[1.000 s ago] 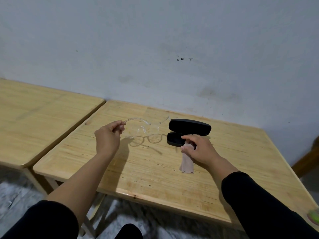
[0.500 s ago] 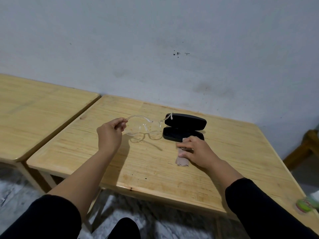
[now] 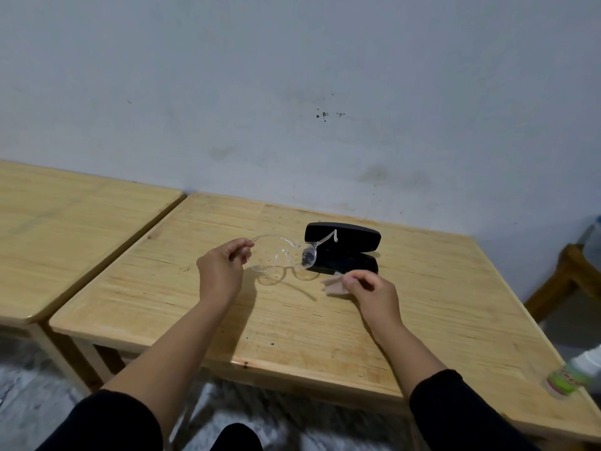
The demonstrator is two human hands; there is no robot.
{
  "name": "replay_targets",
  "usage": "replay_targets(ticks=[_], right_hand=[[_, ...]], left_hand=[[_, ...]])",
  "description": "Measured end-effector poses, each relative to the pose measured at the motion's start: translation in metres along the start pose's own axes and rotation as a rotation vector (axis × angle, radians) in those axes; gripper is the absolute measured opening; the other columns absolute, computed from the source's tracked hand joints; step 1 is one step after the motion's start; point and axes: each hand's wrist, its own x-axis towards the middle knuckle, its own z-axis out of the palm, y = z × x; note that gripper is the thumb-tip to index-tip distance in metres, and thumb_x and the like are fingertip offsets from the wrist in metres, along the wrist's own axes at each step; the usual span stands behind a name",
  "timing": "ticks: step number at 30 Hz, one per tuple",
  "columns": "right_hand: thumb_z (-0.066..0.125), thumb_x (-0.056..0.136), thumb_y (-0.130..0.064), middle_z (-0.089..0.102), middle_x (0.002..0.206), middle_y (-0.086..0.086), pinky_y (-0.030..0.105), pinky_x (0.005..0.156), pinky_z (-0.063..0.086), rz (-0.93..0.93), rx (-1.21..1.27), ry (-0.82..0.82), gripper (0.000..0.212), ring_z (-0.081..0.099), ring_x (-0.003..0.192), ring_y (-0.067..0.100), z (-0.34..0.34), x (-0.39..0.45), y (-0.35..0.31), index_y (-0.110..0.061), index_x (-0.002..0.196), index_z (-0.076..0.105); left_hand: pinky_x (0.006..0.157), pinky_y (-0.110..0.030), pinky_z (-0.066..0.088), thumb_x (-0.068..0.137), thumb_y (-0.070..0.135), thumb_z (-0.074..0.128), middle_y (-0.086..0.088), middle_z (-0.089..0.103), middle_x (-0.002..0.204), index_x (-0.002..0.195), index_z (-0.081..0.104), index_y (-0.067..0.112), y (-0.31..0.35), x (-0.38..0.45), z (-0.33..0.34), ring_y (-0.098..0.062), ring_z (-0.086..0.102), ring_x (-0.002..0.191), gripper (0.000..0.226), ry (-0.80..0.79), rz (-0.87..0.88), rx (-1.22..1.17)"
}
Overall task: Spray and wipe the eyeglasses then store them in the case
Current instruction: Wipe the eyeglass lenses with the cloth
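Left hand (image 3: pixel 221 271) pinches clear eyeglasses (image 3: pixel 286 255) by temple tip, held above bench (image 3: pixel 292 320) w/ open black case (image 3: pixel 343 247) behind; right hand (image 3: pixel 374 292) pinches cloth (image 3: pixel 335 284).

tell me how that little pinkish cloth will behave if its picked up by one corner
The cloth looks thin and crumpled under the right hand, so it would probably hang limp. It likely weighs next to nothing. Being soft, it should not slip from a pinch, nor scratch the eyeglasses.
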Motion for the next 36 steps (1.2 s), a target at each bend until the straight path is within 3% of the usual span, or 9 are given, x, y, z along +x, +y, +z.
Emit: replay_targets(ticks=[2,6,10,19,22,26,32,36], right_hand=[[0.068,0.081,-0.038,0.071,0.089,-0.013,0.041,0.086,0.052,0.105,0.183,0.074,0.004,0.063,0.091,0.013,0.0,-0.006,-0.006,-0.037,0.079,0.071],[0.068,0.083,-0.027,0.07,0.093,-0.007,0.02,0.074,0.046,0.142,0.494,0.122,0.007,0.06,0.092,0.011,-0.002,-0.016,-0.026,-0.026,0.088,0.07],[0.068,0.083,-0.017,0.068,0.088,-0.007,0.012,0.067,0.043,0.139,0.619,0.161,0.004,0.059,0.084,0.005,-0.005,-0.026,-0.037,-0.019,0.087,0.069],[0.073,0.08,-0.023,0.071,0.092,-0.005,0.016,0.07,0.044,0.1,0.572,0.315,0.007,0.062,0.089,0.01,-0.015,-0.034,-0.038,-0.028,0.079,0.069],[0.072,0.08,-0.021,0.071,0.09,-0.006,0.017,0.071,0.044,0.094,0.58,0.31,0.008,0.062,0.088,0.009,-0.014,-0.034,-0.04,-0.028,0.078,0.069],[0.072,0.081,-0.017,0.069,0.086,-0.008,0.015,0.069,0.044,0.057,0.59,0.311,0.011,0.062,0.087,0.01,-0.011,-0.03,-0.046,-0.027,0.077,0.068],[0.07,0.082,-0.012,0.071,0.097,0.0,0.036,0.092,0.052,0.055,0.565,0.28,0.016,0.065,0.101,0.018,-0.011,-0.028,-0.042,-0.028,0.081,0.068],[0.066,0.084,-0.011,0.069,0.088,0.005,0.032,0.073,0.05,0.02,0.542,0.237,0.02,0.063,0.081,0.019,-0.015,-0.031,-0.043,-0.03,0.08,0.065]], left_hand=[[0.08,-0.021,0.048,0.088,0.002,0.054,0.002,0.068,0.088,0.102,0.069,0.007,0.004,-0.005,0.008,-0.016,0.066,0.079,0.02,-0.026,0.002,-0.02],[0.075,-0.013,0.048,0.088,-0.001,0.053,0.0,0.068,0.091,0.102,0.068,0.005,0.011,-0.017,0.026,-0.016,0.066,0.078,0.021,-0.07,0.038,-0.063],[0.068,-0.002,0.047,0.087,-0.001,0.054,0.001,0.069,0.088,0.099,0.07,0.006,0.018,-0.028,0.04,-0.018,0.066,0.075,0.02,-0.112,0.075,-0.072],[0.074,-0.015,0.052,0.088,0.005,0.056,0.002,0.071,0.084,0.096,0.071,0.009,0.032,-0.039,0.049,-0.007,0.067,0.069,0.018,-0.136,0.104,-0.096],[0.066,-0.003,0.047,0.087,0.002,0.056,0.006,0.069,0.079,0.095,0.071,0.008,0.035,-0.04,0.049,0.002,0.064,0.064,0.018,-0.15,0.094,-0.115],[0.061,0.0,0.043,0.088,0.003,0.056,0.011,0.066,0.07,0.088,0.072,0.01,0.041,-0.045,0.05,0.006,0.061,0.059,0.017,-0.177,0.074,-0.144],[0.062,0.0,0.042,0.087,0.003,0.056,0.009,0.067,0.07,0.088,0.072,0.011,0.04,-0.042,0.047,-0.001,0.063,0.06,0.018,-0.167,0.059,-0.174],[0.062,-0.001,0.044,0.088,0.004,0.056,0.01,0.067,0.068,0.085,0.071,0.014,0.039,-0.041,0.048,0.002,0.062,0.058,0.019,-0.17,0.051,-0.174]])
